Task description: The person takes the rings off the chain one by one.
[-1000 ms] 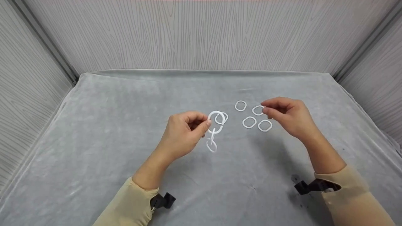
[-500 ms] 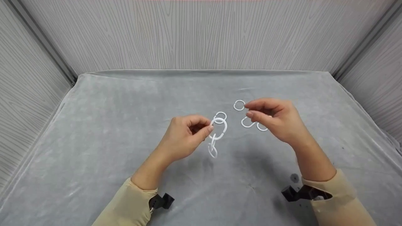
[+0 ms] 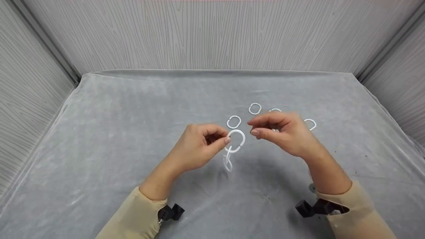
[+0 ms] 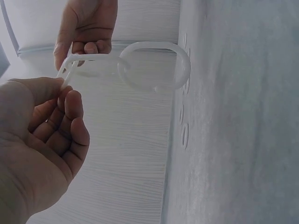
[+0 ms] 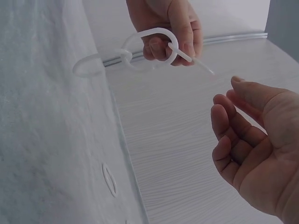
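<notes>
Chain (image 3: 232, 149) of white links hangs over the middle of the surface (image 3: 116, 132), and our left hand (image 3: 196, 147) pinches its top link between thumb and forefinger. From the head view we see our right hand (image 3: 282, 132) just right of that link, not touching it, its fingers loosely curled with the tips close together; whether they hold anything we cannot tell here. Loose rings (image 3: 234, 121) lie on the grey cloth behind the hands, some partly hidden by the right hand. Pale wood-grain walls (image 3: 212, 33) close the surface in at the back and both sides.

At the left wrist, we see our fingers (image 4: 70, 112) curled on the top link, the next link (image 4: 154, 65) hanging close to the cloth (image 4: 243, 140).

At the right wrist, our fingers (image 5: 233, 121) are apart and empty, near the chain (image 5: 149, 46) but clear of it. One ring (image 5: 110, 179) lies flat on the cloth.
</notes>
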### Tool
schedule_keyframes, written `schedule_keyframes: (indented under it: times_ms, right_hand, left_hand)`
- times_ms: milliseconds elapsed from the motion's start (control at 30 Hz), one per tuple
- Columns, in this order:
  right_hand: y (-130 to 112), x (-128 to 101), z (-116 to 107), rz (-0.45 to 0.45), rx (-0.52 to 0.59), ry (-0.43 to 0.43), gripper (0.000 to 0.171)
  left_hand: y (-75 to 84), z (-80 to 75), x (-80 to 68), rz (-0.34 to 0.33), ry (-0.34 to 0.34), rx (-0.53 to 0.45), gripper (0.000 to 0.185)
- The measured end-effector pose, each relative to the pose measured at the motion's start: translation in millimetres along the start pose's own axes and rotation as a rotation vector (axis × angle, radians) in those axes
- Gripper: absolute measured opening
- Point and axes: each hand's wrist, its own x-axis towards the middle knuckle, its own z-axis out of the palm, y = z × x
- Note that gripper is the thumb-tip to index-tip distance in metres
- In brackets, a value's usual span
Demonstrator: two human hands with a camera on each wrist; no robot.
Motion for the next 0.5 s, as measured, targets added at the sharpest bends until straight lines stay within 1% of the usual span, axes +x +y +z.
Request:
schedule_keyframes:
  times_ms: [67, 267, 500]
  right_hand:
    - [0.1, 0.0, 1.7, 0.0, 0.0, -0.022, 0.02]
    - [0.3, 2.2, 7.5, 0.053, 0.018, -0.093, 0.022]
    - [5.8, -0.2, 11.4, 0.092, 0.05, -0.128, 0.022]
  left_hand:
    - [-0.5, 0.8, 0.6, 0.002, -0.017, -0.001, 0.007]
    - [-1.8, 1.7, 0.3, -0.008, -0.052, 0.004, 0.007]
    - [-2.7, 5.7, 0.6, -0.006, -0.092, -0.017, 0.007]
